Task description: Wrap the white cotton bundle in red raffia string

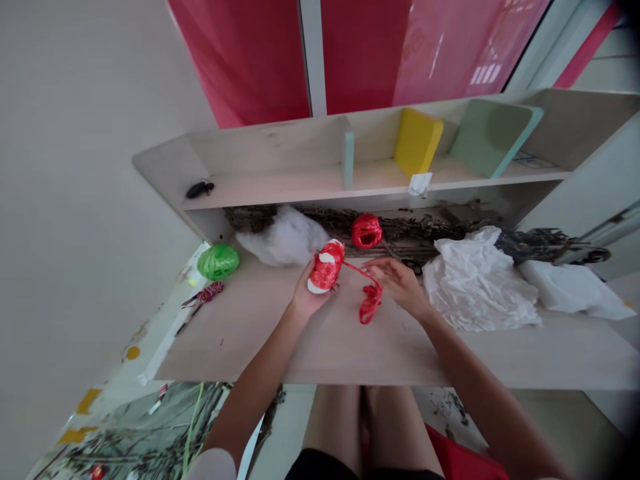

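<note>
My left hand [311,291] is wrapped round a white padded roll [326,268], which is partly wound with glossy red plastic twine. From the roll a taut strand runs right to my right hand [400,283], whose fingers are closed on the twine. Below those fingers hangs a looped bunch of the same red twine [369,308], just over the desk. Behind the roll sits a red twine ball [367,231] with a hollow in its middle. My right fingertips are partly hidden, so the exact grip is unclear.
White fluffy stuffing [287,237] lies behind my left hand. Further left are a green twine ball [218,261] and a red-and-white cord bundle [210,291]. Dried stems [415,228] line the back, under a shelf [275,190]. Crumpled white plastic [483,283] and scissor handles [413,266] lie right.
</note>
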{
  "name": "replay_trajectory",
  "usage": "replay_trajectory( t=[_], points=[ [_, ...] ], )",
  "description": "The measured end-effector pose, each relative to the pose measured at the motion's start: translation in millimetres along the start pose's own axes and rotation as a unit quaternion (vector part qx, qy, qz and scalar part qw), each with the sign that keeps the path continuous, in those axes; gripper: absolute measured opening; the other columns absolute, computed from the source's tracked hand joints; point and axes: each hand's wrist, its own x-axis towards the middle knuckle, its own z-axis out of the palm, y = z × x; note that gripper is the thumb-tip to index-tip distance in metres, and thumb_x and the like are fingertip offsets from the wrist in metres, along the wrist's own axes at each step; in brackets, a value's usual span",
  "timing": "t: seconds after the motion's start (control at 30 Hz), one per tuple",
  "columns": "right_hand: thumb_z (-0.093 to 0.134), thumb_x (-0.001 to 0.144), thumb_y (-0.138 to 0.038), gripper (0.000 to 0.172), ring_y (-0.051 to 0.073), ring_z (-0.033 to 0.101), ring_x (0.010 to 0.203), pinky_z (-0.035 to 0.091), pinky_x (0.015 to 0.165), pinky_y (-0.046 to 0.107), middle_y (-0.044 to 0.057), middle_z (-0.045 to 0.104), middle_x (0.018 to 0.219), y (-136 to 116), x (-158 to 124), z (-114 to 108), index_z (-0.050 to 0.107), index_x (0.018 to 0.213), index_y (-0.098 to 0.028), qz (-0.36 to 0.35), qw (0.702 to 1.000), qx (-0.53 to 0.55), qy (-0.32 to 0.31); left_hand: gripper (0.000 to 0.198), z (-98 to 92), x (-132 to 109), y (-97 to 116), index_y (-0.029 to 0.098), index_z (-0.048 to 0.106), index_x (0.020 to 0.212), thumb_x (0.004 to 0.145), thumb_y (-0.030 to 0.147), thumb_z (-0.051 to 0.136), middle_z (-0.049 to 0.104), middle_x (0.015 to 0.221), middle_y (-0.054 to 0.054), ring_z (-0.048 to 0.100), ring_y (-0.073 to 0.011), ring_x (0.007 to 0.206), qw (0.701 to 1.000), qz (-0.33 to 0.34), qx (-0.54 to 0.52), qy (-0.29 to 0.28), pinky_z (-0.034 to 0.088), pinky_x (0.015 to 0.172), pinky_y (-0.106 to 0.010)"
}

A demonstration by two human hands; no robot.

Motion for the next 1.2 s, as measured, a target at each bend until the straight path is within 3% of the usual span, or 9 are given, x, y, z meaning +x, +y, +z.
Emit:
replay_trajectory(
  t=[0.17,0.37,0.5,0.67,0.9,1.0,1.07,1.13,1.2],
  points=[
    [0.080,0.060,-0.052,0.044,0.017,0.065,0.066,0.053,0.065,0.032,0.004,0.071,0.075,0,-1,7,0.057,0.077,-0.019,0.080,0.993,0.029,-0.076,0.035,-2.4,2,1,0.021,0.064,0.102,0.084,0.051,0.058,0.070,0.088,-0.004,0.059,-0.0122,0.059,0.999,0.001,-0.034,-0.014,0.043,0.053,-0.025],
    [0.082,0.058,-0.049,0.045,0.010,0.049,0.046,0.040,0.047,0.023,-0.006,0.057,0.053,0,3,-2,0.059,0.081,-0.019,0.142,0.983,0.113,-0.040,0.037,-7.5,-2,20,0.021,0.065,0.099,0.088,0.054,0.051,0.069,0.084,-0.003,0.059,-0.0115,0.062,0.996,0.052,-0.071,-0.018,0.045,0.056,-0.026],
    [0.082,0.061,-0.041,0.036,0.006,0.032,0.041,0.043,0.053,0.024,-0.012,0.037,0.046,-3,7,-20,0.063,0.086,-0.021,0.176,0.958,0.228,-0.002,0.047,-10.0,-5,33,0.016,0.066,0.098,0.089,0.058,0.045,0.067,0.075,-0.004,0.059,-0.0115,0.059,0.991,0.089,-0.099,-0.003,0.045,0.055,-0.025],
    [0.067,0.076,-0.041,0.017,0.007,0.018,0.039,0.042,0.055,0.027,-0.012,0.021,0.046,-8,14,-45,0.065,0.080,-0.024,0.129,0.941,0.307,0.059,0.050,-19.7,-4,43,0.016,0.066,0.096,0.089,0.060,0.042,0.067,0.075,-0.006,0.060,-0.0126,0.062,0.985,0.111,-0.133,0.006,0.045,0.057,-0.025],
    [0.063,0.079,-0.044,0.019,0.009,0.029,0.042,0.038,0.052,0.026,-0.009,0.028,0.047,0,18,-78,0.062,0.075,-0.025,0.044,0.925,0.333,0.179,0.046,-35.5,-3,55,0.018,0.065,0.100,0.090,0.057,0.043,0.067,0.082,-0.007,0.059,-0.0128,0.066,0.974,0.172,-0.147,0.004,0.044,0.062,-0.026],
    [0.069,0.071,-0.039,0.018,0.007,0.034,0.044,0.038,0.051,0.024,-0.009,0.040,0.053,6,22,-83,0.062,0.077,-0.023,0.059,0.906,0.296,0.298,0.048,-36.7,-5,58,0.018,0.064,0.101,0.088,0.060,0.043,0.067,0.083,-0.007,0.059,-0.0129,0.067,0.972,0.180,-0.151,0.006,0.043,0.062,-0.026],
    [0.076,0.064,-0.033,0.026,0.008,0.047,0.056,0.042,0.054,0.023,-0.005,0.054,0.069,5,22,-77,0.063,0.084,-0.021,0.042,0.890,0.201,0.408,0.048,-34.1,-6,57,0.018,0.065,0.101,0.088,0.060,0.044,0.067,0.083,-0.007,0.059,-0.0128,0.067,0.972,0.180,-0.148,-0.001,0.044,0.062,-0.026],
    [0.079,0.064,-0.034,0.036,0.014,0.058,0.081,0.048,0.066,0.025,0.000,0.061,0.090,2,19,-64,0.062,0.093,-0.022,-0.040,0.869,0.043,0.492,0.045,-28.4,-6,52,0.018,0.065,0.099,0.089,0.057,0.045,0.068,0.082,-0.007,0.059,-0.0124,0.067,0.976,0.169,-0.141,-0.005,0.044,0.061,-0.025],
    [0.070,0.076,-0.043,0.034,0.020,0.057,0.103,0.050,0.078,0.031,0.006,0.060,0.107,-4,13,-48,0.060,0.102,-0.023,-0.112,0.858,-0.077,0.495,0.044,-20.8,-6,44,0.017,0.065,0.094,0.089,0.056,0.045,0.067,0.079,-0.007,0.060,-0.0128,0.065,0.982,0.134,-0.130,0.000,0.045,0.059,-0.026]
  ],
)
